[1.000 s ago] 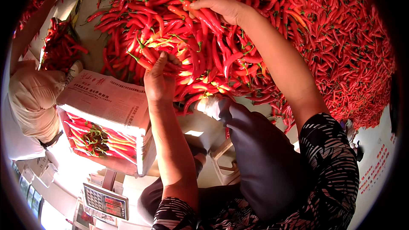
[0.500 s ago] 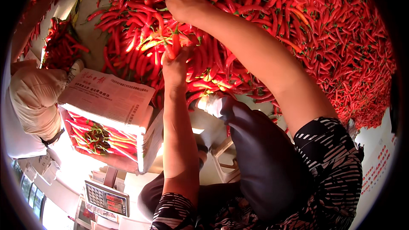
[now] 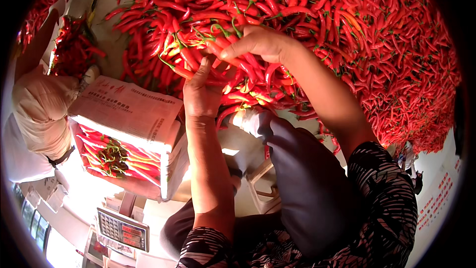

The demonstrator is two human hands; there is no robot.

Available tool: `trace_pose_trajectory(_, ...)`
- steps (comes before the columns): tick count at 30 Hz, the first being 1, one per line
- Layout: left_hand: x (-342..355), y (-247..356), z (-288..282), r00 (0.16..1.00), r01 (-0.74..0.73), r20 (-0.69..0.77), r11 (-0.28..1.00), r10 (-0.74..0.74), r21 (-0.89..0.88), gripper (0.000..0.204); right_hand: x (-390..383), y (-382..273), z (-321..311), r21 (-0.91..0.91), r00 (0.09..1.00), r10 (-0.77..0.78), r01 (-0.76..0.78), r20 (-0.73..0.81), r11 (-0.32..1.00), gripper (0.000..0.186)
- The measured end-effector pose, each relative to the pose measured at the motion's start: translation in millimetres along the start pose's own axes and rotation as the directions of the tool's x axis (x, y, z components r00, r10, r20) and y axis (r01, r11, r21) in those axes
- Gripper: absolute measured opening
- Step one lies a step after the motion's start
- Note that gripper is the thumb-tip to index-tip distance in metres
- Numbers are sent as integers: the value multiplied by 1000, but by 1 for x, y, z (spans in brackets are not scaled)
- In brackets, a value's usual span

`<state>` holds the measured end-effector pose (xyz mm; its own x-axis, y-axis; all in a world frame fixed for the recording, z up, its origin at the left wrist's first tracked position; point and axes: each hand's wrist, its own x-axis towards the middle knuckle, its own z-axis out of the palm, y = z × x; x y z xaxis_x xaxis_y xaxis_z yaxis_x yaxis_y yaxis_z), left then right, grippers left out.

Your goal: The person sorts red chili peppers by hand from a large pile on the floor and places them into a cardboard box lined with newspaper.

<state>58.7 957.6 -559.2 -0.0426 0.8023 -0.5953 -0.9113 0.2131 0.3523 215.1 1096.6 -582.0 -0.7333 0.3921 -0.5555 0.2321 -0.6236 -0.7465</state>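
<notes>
My left hand [image 3: 202, 92] is closed around a few red chili peppers [image 3: 187, 58], their green stems pointing away from me. Close by on its right, my right hand [image 3: 265, 44] grips more red chilies, with its thumb laid along them and its other fingers partly hidden. Both hands hover over the near part of a large heap of red chilies [image 3: 382, 64]. Between the two hands the peppers overlap, so which hand bears each one is hard to tell.
Left of my forearm, a box lined with newspaper [image 3: 129, 101] holds chilies laid in rows [image 3: 119, 159]; a scale display [image 3: 123, 229] stands nearer. Another person's leg [image 3: 42, 106] and a smaller chili pile [image 3: 74, 52] are further left. A stool [image 3: 260, 183] is beside my knee.
My right hand has come back from the far side of the heap toward my left hand and now holds chilies. The left hand still grips its peppers, its wrist turned slightly.
</notes>
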Motion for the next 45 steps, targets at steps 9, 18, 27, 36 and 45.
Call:
trace_pose_trajectory(9, -26, 2, -13, 999, 15, -30, 981, -9, 195, 33, -26, 0, 43, 200, 995, 90, -77, -54, 977, 60)
trace_pose_trajectory(18, -90, 88, -2, 990, 140, -63, 913, -125, 382, 38, -18, -16, 118, 106, 997, -71, 67, 34, 992, 64)
trace_pose_trajectory(27, -254, 211, -96, 907, -130, -287, 853, 309, 505, 30, 88, -37, 337, -142, 860, -31, 120, 510, 983, 51)
trace_pose_trajectory(36, -272, 136, -208, 823, -158, -531, 979, 201, 126, 27, 106, 43, 386, -801, 938, 159, 166, 308, 576, 54)
trace_pose_trajectory(45, -261, 135, -205, 635, 291, -585, 545, 505, 786, 41, 96, 79, 355, -736, 805, -503, 542, 314, 406, 51)
